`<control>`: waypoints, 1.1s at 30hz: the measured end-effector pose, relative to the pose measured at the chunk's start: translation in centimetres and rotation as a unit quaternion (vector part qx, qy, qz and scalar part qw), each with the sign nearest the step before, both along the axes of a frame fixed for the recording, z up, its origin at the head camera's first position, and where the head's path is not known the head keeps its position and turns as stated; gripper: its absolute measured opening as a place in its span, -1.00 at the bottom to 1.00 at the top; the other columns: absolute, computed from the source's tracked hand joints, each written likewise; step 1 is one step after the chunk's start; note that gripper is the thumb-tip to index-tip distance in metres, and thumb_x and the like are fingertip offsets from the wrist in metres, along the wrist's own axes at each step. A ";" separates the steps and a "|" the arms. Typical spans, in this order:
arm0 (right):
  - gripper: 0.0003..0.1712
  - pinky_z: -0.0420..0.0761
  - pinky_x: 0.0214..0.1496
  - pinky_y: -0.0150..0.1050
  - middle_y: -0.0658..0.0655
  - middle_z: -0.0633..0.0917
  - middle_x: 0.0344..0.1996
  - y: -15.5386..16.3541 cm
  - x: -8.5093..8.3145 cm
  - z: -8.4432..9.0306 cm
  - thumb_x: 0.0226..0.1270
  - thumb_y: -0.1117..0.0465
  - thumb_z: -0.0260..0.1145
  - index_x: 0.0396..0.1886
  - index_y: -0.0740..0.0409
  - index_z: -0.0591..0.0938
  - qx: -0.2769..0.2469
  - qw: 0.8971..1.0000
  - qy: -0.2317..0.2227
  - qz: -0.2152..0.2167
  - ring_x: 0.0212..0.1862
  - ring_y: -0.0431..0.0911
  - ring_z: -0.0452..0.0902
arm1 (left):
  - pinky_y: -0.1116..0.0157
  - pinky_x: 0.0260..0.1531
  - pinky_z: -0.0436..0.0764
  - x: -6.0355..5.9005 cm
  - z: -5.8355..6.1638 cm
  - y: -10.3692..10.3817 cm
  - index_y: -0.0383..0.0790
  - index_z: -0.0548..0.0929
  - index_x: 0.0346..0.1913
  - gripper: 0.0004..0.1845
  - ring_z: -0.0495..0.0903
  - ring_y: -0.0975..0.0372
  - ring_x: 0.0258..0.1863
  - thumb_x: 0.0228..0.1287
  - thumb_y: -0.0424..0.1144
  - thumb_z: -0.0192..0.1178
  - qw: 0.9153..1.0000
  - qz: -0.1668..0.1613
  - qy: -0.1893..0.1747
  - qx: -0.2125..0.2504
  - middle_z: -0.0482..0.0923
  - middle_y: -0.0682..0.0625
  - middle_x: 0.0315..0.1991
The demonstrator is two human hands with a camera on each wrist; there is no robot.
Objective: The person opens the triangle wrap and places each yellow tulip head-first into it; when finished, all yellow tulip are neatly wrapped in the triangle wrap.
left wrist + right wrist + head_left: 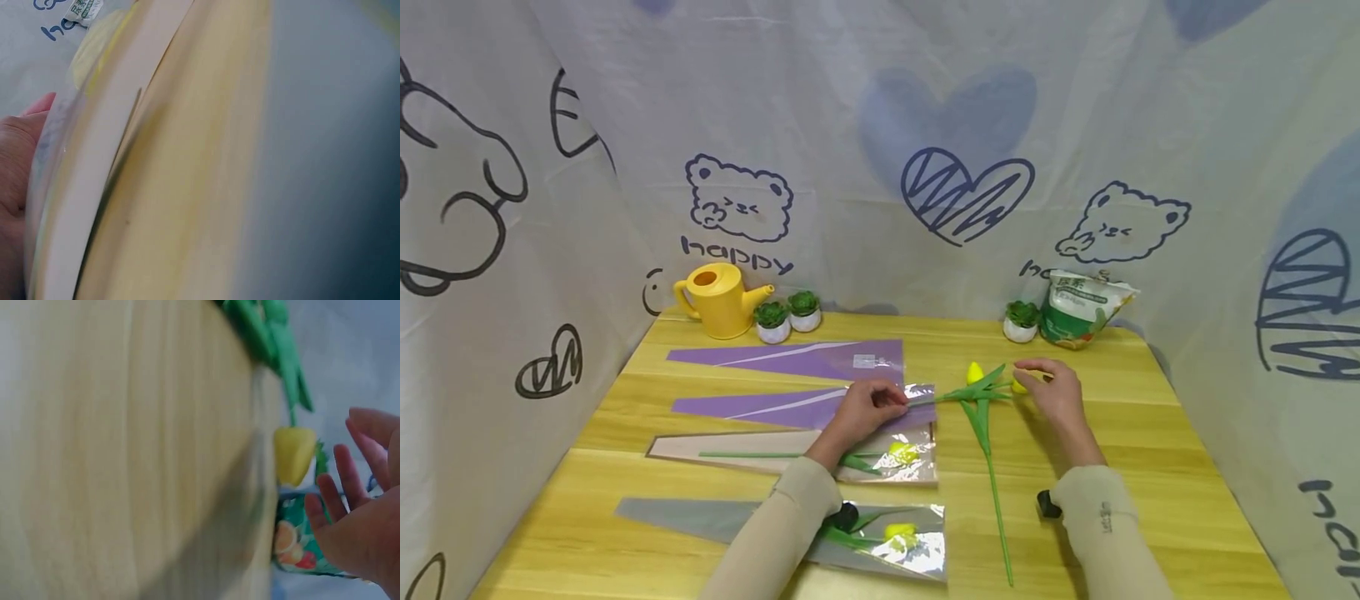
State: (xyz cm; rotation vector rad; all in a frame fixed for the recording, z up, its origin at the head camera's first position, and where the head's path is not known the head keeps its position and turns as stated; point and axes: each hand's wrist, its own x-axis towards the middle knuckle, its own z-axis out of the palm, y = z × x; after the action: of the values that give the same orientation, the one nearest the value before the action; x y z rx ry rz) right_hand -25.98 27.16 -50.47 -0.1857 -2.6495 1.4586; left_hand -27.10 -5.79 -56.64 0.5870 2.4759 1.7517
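Note:
In the head view my left hand (871, 408) pinches the stem of a yellow tulip near the mouth of a purple-and-clear flower sleeve (760, 403). The tulip's green leaves (972, 392) reach right, and its yellow bloom (294, 455) shows whole in the right wrist view. Beside that bloom is my right hand (1054, 390), its fingers spread and apart from the flower. A second tulip (994, 483) lies lengthwise on the table, its bloom (974, 372) at the far end. In the left wrist view my left fingertips are hidden.
Another purple sleeve (790, 360) lies farther back. Nearer lie a pale sleeve (737, 447) and a grey sleeve (700, 518), each with a yellow tulip inside. A yellow watering can (721, 304), small potted plants (772, 321) and a green-white bag (1078, 312) stand along the back.

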 end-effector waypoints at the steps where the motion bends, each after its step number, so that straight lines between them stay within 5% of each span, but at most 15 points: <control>1: -0.63 0.31 0.53 0.17 0.36 0.52 0.34 0.3 -0.2 -0.3 0.52 0.16 0.32 0.17 0.29 0.69 0.006 1.000 -0.003 0.012 0.47 0.25 0.31 | 0.45 -0.41 0.55 0.0 0.0 0.0 -0.21 0.81 -0.24 -0.92 0.59 0.37 -0.45 0.21 -0.39 0.49 1.000 0.000 -0.003 -0.001 0.75 -0.08 -0.36; 13: -0.76 0.28 0.47 0.29 0.39 0.58 0.17 0.7 -1.5 -3.2 0.48 0.23 0.34 0.01 0.26 0.75 0.116 0.988 -0.009 0.103 0.32 0.33 0.41 | 0.45 -0.38 0.57 0.3 -0.1 0.1 -0.18 0.81 -0.23 -0.90 0.59 0.37 -0.44 0.21 -0.38 0.49 1.000 0.000 -0.010 -0.008 0.76 -0.07 -0.33; 27: -0.88 0.43 0.33 0.29 0.35 0.62 0.03 0.8 -1.5 -2.2 0.46 0.25 0.37 -0.16 0.22 0.76 0.196 0.966 0.021 0.165 0.16 0.30 0.52 | 0.45 -0.38 0.56 0.0 0.0 -0.1 -0.17 0.81 -0.23 -0.90 0.59 0.37 -0.44 0.21 -0.37 0.49 1.000 0.002 -0.004 -0.009 0.75 -0.06 -0.34; 33: -0.87 0.46 0.31 0.28 0.28 0.65 0.03 1.5 -1.0 -0.8 0.50 0.21 0.34 -0.14 0.17 0.73 0.197 0.962 -0.003 0.188 0.19 0.28 0.53 | 0.45 -0.40 0.53 -0.1 0.3 -0.1 -0.18 0.81 -0.24 -0.91 0.58 0.38 -0.45 0.22 -0.38 0.48 1.000 -0.001 0.007 -0.008 0.76 -0.08 -0.34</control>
State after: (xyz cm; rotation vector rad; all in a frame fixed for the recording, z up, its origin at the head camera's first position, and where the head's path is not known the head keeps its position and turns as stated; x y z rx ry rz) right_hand -26.98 28.67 -51.25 0.3678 -3.0258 0.9628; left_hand -27.18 -5.85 -56.32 0.6020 2.4948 1.7309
